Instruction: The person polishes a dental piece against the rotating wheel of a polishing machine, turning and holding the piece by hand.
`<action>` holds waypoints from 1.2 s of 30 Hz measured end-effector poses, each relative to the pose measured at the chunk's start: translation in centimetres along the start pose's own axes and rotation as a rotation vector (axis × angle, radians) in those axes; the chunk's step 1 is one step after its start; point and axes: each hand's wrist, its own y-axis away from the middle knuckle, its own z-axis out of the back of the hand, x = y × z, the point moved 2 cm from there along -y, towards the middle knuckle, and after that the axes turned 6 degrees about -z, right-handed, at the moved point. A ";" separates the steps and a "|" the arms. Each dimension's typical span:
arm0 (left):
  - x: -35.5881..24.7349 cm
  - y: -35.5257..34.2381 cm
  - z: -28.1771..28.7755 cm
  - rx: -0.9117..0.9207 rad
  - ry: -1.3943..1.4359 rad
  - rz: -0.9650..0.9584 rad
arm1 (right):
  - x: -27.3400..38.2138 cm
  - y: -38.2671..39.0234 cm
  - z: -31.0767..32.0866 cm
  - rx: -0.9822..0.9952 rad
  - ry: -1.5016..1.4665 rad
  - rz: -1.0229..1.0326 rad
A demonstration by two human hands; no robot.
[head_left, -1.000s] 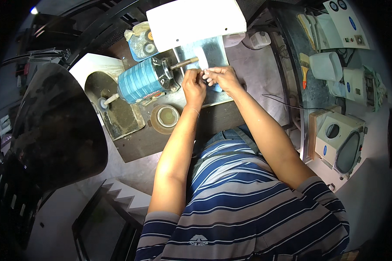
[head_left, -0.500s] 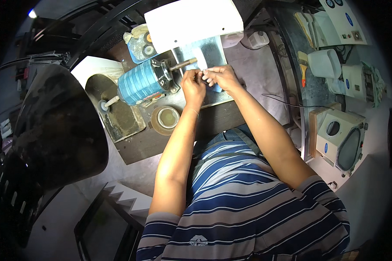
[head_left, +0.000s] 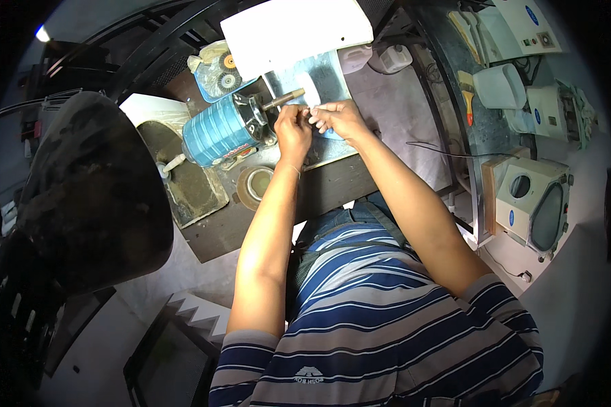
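Apparently pinching a small, hidden workpiece between left hand [head_left: 294, 134] and right hand [head_left: 341, 121], just below the white buffing wheel [head_left: 311, 91] on the motor spindle [head_left: 283, 100], risking snatching or grazed skin through too loose a grip on spin-up.

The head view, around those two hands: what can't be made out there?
Head view: whether anything sits between the fingertips of the left hand and right hand; the fingers cover it, too small to tell.
Head view: the right side of the round bowl, hidden behind the left forearm.
Head view: the far side of the white cover, cut off by the picture's upper edge.
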 end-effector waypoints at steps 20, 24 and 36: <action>-1.9 1.5 -1.9 -0.089 -0.145 -0.179 | 1.0 0.1 1.0 -0.045 0.041 -0.030; -1.7 1.7 -2.1 -0.201 -0.092 0.009 | 1.1 -0.4 0.5 -0.020 0.147 -0.034; -2.9 1.4 -2.4 -0.144 -0.099 0.113 | 1.4 -0.2 1.3 -0.027 0.151 -0.034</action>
